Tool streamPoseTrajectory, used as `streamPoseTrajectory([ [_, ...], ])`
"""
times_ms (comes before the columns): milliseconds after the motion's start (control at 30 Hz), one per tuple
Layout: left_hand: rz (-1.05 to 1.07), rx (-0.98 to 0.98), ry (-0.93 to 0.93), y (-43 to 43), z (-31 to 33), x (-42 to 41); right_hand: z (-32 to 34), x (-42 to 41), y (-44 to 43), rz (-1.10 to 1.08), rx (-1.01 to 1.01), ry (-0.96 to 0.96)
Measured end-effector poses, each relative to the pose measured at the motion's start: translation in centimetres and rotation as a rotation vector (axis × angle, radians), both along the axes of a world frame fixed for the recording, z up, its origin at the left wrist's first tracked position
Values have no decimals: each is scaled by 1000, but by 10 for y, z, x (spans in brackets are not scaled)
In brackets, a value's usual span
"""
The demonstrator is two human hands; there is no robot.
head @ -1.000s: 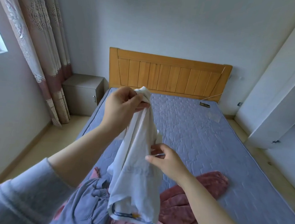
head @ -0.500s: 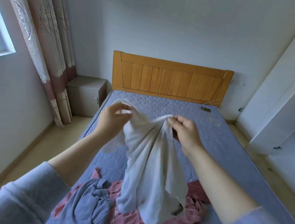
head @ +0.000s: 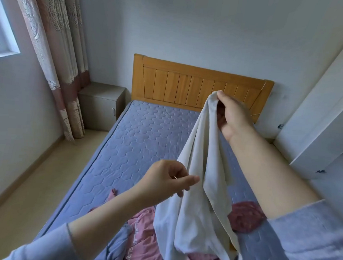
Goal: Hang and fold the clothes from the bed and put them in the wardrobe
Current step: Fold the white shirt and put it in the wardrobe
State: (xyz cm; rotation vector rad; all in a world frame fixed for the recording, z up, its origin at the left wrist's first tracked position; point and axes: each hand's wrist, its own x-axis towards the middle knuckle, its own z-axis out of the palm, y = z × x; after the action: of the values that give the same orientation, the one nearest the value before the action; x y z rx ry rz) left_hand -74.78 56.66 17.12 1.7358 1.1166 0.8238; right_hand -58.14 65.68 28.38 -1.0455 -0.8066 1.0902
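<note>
Bedroom: a blue quilted mattress [head: 146,138] and wooden headboard [head: 178,87] lie beyond the hands, with a white wardrobe [head: 314,116] to the right of the right hand. The right hand [head: 234,117] is raised, fingers curled round the top of a white garment [head: 199,190], which hangs from it, down and to its left. The left hand [head: 164,180] sits lower, fingertips pinched together against the cloth's left edge — whether they grip fabric cannot be told. Pink clothes [head: 142,238] lie beneath both hands.

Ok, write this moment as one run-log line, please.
right hand: holds white garment up by top | left hand: at its side edge, grip unclear | bed: pink clothes and blue garment piled
</note>
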Motion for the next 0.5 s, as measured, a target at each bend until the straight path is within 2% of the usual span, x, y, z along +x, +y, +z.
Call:
streamPoseTrajectory([
  [67,-8,-45,32,2,-1,5,2,2,-1,-25,13,35],
  [167,43,-8,205,7,-10,8,6,5,-4,-36,40,72],
  [300,191,-64,89,13,-20,9,14,4,-7,-11,108,139],
  [400,270,-83,116,21,-20,9,21,0,-8,4,155,150],
  [500,312,-193,-88,30,-11,5,22,3,-8,-36,160,101],
])
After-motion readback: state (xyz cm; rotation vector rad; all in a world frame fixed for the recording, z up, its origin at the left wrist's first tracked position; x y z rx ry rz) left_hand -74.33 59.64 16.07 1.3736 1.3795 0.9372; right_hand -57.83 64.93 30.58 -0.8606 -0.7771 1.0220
